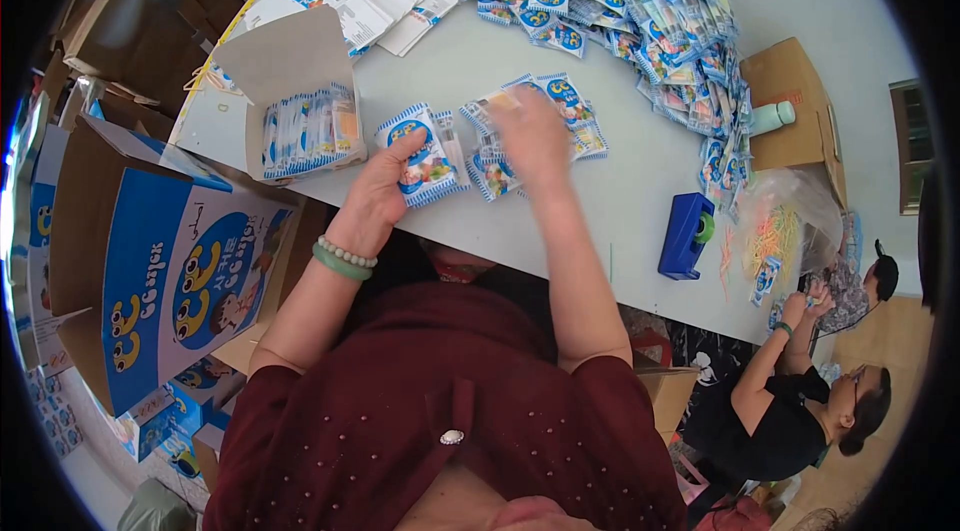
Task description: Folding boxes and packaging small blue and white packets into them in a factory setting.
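Maroon top (400,381), short sleeves (612,393) in same colour, small pale studs (364,419) scattered across front, fabric tab (462,401), shiny oval ornament (452,438). Left wrist (352,230): pale beaded bracelet (345,254), smooth green bangle (341,266).

The packets (428,171) in the left fingers (408,143) look like glossy plastic film, partly clear, and the same shiny, crinkled film covers the loose packets (578,116) under the right fingers (515,109) and the heap (650,16) beyond. Left of the left fingers stands a box (285,46) of pale, matt paperboard, and farther left a carton (150,251) shows dull brown cardboard inside and a smooth printed face outside. The counter (620,196) beneath looks smooth and low in sheen, while well right of the right fingers sit a tape dispenser (680,231) of hard, smooth plastic and a wrinkled, clear plastic bag (812,193).
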The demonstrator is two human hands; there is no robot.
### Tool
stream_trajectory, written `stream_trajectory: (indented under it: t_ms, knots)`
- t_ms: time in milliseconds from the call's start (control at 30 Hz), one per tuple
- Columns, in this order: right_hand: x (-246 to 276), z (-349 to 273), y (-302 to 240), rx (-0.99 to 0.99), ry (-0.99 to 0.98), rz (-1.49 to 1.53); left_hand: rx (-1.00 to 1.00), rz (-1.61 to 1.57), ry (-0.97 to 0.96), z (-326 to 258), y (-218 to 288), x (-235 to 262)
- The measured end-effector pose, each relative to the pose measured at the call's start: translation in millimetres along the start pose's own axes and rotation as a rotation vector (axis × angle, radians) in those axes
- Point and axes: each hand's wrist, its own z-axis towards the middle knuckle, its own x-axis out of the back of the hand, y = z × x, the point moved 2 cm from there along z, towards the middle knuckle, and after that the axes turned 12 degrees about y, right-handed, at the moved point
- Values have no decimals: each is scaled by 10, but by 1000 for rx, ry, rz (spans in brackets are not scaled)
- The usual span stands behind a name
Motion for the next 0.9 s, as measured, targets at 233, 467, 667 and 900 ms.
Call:
stream_trajectory:
  t_ms: [233, 467, 667, 900]
  knots:
    - [152, 840, 984, -168, 127, -625, 37, -29, 9, 14, -27, -89]
    - [315, 776, 740, -356, -84, 73, 25, -18, -58, 45, -40, -73]
    - [77, 625, 585, -36, 86, -614, 52, -8, -78, 50, -32, -57]
    - [286, -64, 107, -104, 271, 520, 83, -103, -109, 24, -80, -23]
